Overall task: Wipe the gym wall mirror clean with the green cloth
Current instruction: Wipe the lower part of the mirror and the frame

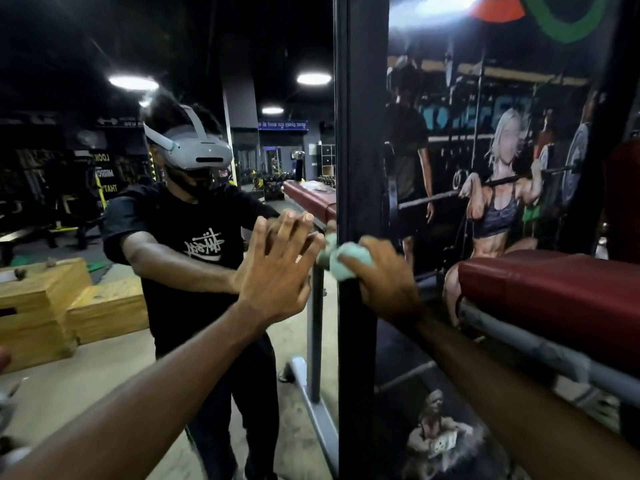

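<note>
**At the mirror's right edge, cloth bunched and palm on the glass**

Closest to us, both forearms reach forward and up from the bottom of the view. Our left hand [277, 268] lies flat against the mirror [173, 81], fingers straight and spread wide, meeting its own reflection fingertip to fingertip. Our right hand [384, 282] curls round the green cloth [349, 263], which is wadded into a small pale lump. It sits right at the glass's right-hand edge, partly over the black post [360, 133] that borders the mirror. Just beside our right forearm runs a red padded bench [554, 299], and behind it a mural [502, 168] of a lifter covers the wall. Deep in the reflection we see a headset [197, 150], wooden boxes [69, 306] and the dim gym floor.

We judge three risks from here. The bare palm on the glass will likely leave prints and smears, so that patch would need another pass. The tight wad gives little wiping face, so strokes may streak or skip. With the cloth straddling the post, a stroke could run along the frame instead of the glass. The bench so near our right arm may also cramp a wide sweep.
</note>
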{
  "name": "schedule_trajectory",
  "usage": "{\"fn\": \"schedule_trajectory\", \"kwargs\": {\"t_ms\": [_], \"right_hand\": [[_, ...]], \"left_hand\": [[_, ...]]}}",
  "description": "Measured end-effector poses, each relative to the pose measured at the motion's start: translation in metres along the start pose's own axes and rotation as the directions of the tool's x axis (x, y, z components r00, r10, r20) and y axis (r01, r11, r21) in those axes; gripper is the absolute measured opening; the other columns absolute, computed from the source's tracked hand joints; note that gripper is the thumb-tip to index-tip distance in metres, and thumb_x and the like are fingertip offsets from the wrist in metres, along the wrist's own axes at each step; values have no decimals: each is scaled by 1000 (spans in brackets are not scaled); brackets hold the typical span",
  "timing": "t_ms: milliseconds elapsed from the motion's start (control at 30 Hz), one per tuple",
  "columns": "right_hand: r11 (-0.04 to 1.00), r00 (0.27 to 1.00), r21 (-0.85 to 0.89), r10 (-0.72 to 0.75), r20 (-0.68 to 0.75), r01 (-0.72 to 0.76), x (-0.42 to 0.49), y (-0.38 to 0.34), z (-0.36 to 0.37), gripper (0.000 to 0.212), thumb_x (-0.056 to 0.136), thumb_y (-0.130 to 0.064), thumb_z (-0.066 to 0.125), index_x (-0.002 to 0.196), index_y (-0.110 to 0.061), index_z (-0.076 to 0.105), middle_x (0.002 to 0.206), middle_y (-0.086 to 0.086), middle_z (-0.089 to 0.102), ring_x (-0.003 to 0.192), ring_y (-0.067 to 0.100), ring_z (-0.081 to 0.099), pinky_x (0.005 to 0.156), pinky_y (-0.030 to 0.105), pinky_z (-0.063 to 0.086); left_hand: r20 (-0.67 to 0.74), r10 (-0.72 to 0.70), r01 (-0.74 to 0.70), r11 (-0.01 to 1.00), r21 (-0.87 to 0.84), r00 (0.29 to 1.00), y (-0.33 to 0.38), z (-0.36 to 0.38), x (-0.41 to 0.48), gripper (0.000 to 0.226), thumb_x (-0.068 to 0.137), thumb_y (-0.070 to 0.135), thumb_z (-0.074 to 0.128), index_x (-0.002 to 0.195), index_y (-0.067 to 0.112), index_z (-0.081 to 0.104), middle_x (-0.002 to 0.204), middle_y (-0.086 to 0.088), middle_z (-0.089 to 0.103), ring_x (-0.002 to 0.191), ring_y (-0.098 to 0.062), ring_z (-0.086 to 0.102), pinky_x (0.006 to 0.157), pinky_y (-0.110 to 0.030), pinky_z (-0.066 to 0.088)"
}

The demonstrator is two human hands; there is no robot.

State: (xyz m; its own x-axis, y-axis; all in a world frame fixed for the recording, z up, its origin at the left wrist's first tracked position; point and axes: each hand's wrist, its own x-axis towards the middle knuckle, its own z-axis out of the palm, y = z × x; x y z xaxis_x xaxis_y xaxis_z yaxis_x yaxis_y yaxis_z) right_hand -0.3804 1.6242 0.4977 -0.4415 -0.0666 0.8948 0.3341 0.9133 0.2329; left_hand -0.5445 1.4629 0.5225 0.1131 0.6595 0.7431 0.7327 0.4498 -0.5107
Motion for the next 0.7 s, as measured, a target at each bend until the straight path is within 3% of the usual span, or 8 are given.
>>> {"fn": "schedule_trajectory", "kwargs": {"t_ms": [67, 167, 267, 367, 433, 533, 700], "right_hand": [[993, 997, -99, 74, 18, -72, 16, 3, -2, 47, 81, -35, 70, 127, -34, 64, 128, 11, 56, 104, 35, 55, 81, 44, 41], [991, 993, -75, 115, -2, -115, -26, -16, 27, 39, 93, -40, 46, 125, -33, 66, 127, 14, 60, 99, 37, 58, 76, 46, 44], [998, 998, 9, 62, 0, -62, -94, -34, 61, 32, 95, -34, 54, 126, -35, 58, 130, 13, 52, 95, 38, 60, 66, 45, 51], [996, 998, 92, -17, 63, 11, -86, -17, 52, 37, 90, -41, 57, 126, -33, 53, 133, 13, 43, 105, 39, 55, 76, 49, 54], [990, 998, 130, 65, -20, -62, -58, -7, 36, 38, 89, -29, 63, 126, -28, 61, 132, 17, 44, 108, 41, 52, 84, 49, 52], [980, 982, 112, 172, -74, -163, -42, -8, 34, 49, 80, -6, 67, 125, -26, 66, 129, 17, 49, 107, 36, 50, 80, 43, 52], [996, 998, 64, -57, 34, 55, -149, -37, 76, 44, 80, -22, 60, 122, -28, 64, 126, 13, 52, 99, 36, 51, 69, 42, 50]], "left_hand": [[15, 12, -12, 1000, 1, 1000, 8, 5, -11, 86, 78, 40, 65, 157, 16, 40, 170, -18, 20, 157, -44, 13, 120, -72, 0], [21, -23, 23, 1000, 1, 1000, 23, 14, -27, 85, 80, 39, 65, 157, 14, 40, 170, -19, 20, 157, -44, 13, 121, -70, 1], [19, -37, 37, 999, 1, 999, 37, 25, -41, 79, 83, 39, 63, 155, 13, 43, 169, -19, 20, 157, -44, 13, 121, -70, 2], [8, -47, 47, 999, 9, 999, 44, 37, -52, 78, 85, 38, 57, 158, 13, 39, 170, -19, 18, 157, -43, 11, 121, -70, 2], [12, -60, 59, 998, 14, 998, 54, 45, -60, 86, 82, 41, 58, 160, 12, 35, 171, -19, 15, 157, -44, 7, 121, -72, 3], [-12, -86, 86, 996, 23, 996, 65, 56, -71, 91, 81, 44, 59, 161, 11, 31, 171, -20, 14, 158, -44, 5, 119, -74, 7], [-86, -56, 61, 997, 56, 995, 88, 87, -110, 89, 86, 51, 48, 163, 11, 26, 171, -21, 11, 157, -46, 5, 120, -74, 5]]}}
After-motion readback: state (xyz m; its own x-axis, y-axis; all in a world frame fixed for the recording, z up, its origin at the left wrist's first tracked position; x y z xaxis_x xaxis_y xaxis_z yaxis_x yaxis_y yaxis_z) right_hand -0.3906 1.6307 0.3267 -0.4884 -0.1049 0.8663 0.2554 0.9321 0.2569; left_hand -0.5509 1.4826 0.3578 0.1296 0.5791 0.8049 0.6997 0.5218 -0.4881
